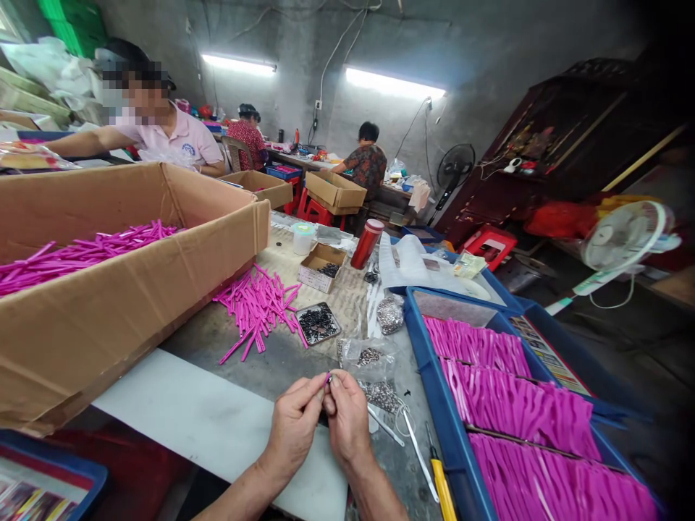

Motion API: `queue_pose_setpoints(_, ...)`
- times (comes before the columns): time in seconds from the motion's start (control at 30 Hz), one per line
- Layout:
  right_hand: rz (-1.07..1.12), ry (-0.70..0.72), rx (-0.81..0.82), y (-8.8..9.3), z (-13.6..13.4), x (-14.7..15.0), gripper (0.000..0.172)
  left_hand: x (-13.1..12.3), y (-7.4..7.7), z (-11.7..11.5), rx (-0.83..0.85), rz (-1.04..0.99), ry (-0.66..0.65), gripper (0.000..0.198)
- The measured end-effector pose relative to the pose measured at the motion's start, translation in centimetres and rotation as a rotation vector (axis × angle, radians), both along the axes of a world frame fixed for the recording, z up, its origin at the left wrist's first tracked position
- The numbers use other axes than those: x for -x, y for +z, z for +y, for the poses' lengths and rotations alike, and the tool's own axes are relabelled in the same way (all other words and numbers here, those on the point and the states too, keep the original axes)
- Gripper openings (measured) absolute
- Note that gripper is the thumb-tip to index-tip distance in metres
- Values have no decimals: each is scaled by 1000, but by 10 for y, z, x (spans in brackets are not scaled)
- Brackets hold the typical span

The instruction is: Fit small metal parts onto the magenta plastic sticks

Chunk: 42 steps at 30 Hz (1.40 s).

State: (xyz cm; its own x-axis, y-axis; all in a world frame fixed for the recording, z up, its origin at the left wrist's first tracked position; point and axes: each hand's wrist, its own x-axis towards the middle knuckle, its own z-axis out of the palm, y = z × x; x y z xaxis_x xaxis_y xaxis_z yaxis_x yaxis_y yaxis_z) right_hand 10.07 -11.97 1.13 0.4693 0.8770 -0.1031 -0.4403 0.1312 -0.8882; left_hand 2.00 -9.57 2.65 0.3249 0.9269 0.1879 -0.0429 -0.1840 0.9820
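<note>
My left hand (296, 416) and my right hand (347, 416) meet fingertip to fingertip over the near edge of the table. Between them sits a purple plastic stick (328, 378), of which only a small end shows, with a small dark piece at it. Both hands are closed in a pinch, and the fingers hide most of what they hold. Beyond them lie a loose pile of purple sticks (259, 307) and a square tray of small black parts (318, 323). Bags of small metal parts (374, 362) rest just past my right hand.
A large cardboard box (124, 311) of purple sticks stands left. At right, a blue crate (434, 405) holds rows of purple pieces. A yellow screwdriver (442, 485), a red flask (367, 244) and a small carton (321, 268) are nearby. Several people work behind.
</note>
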Motion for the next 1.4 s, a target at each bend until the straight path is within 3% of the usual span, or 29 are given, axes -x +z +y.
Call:
queue_pose_setpoints(0.5,-313,-31,38,2,-8,0,18,-1,2,-2,-17,23,3,22)
queue_pose_setpoints(1.0,-1,7,4,-10,-3,-6,14,-4,-5,1,-51,67,-22,22)
queue_pose_setpoints(1.3,7,-12,-19,-6,-3,-8,22,-4,-6,0,-21,44,-17,23)
queue_pose_setpoints(1.4,-57,-42,47,-7,-1,-12,25,-2,-9,2,14,52,-7,24)
